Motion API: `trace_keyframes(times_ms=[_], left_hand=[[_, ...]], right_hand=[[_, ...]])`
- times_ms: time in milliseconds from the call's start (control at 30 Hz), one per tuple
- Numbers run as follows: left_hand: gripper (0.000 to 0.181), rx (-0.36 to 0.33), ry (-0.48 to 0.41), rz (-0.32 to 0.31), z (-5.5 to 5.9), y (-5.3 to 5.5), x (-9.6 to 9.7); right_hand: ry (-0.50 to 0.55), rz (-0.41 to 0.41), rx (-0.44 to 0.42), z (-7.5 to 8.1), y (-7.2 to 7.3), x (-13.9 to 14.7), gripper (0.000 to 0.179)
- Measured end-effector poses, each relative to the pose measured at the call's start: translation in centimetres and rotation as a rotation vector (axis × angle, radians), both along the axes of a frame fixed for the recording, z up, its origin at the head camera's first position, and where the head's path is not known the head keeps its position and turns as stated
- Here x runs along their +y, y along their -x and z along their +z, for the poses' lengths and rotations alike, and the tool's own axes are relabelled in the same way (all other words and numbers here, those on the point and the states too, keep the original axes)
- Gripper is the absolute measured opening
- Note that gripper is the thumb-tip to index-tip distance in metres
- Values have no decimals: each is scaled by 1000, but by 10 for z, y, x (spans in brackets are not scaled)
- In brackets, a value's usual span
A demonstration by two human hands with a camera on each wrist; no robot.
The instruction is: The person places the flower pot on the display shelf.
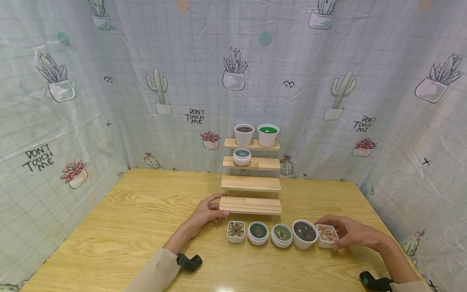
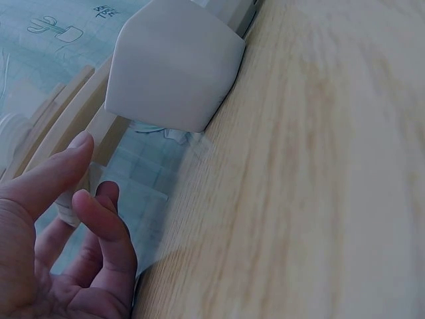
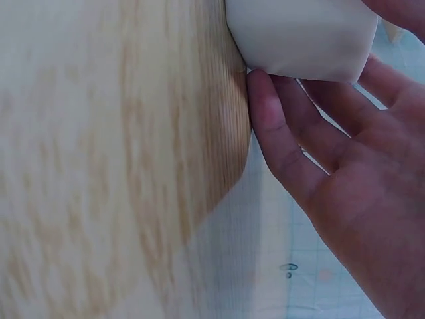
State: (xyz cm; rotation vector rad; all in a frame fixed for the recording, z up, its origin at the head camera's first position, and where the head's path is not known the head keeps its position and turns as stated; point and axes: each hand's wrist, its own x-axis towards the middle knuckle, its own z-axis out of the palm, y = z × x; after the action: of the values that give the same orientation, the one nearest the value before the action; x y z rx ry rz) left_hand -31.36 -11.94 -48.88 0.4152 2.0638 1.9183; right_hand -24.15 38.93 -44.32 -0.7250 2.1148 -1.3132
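A wooden tiered stand [image 1: 251, 205] with several steps stands upright at the middle of the table. My left hand [image 1: 204, 213] holds the left end of its lowest step, thumb in front and fingers behind. Farther right, my right hand [image 1: 359, 233] grips a small square white pot [image 1: 327, 234] of pinkish pebbles between thumb and fingers. In the right wrist view its fingers lie along the side of this white pot [image 3: 302, 40], low over the table. Left of it stands a round white pot [image 1: 304, 234] with a dark top.
Along the stand's front are also a green-topped round pot [image 1: 281, 235], a dark green one [image 1: 258, 233] and a square pebble pot [image 1: 236, 232]. Higher up sit a low round pot [image 1: 242, 156], a brown-topped pot [image 1: 244, 134] and a bright green one [image 1: 268, 135]. A printed curtain [image 1: 197, 81] hangs behind.
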Motion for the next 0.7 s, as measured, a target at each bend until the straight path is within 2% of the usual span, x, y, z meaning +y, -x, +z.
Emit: trace_keyframes(times_ms=[500,700], left_hand=[[69,7,8,1,-2,1,0],[70,5,9,5,-1,1,0]], right_hand=[[15,13,13,1,-1,0,56],[43,33,49,4,-2,-1,54]])
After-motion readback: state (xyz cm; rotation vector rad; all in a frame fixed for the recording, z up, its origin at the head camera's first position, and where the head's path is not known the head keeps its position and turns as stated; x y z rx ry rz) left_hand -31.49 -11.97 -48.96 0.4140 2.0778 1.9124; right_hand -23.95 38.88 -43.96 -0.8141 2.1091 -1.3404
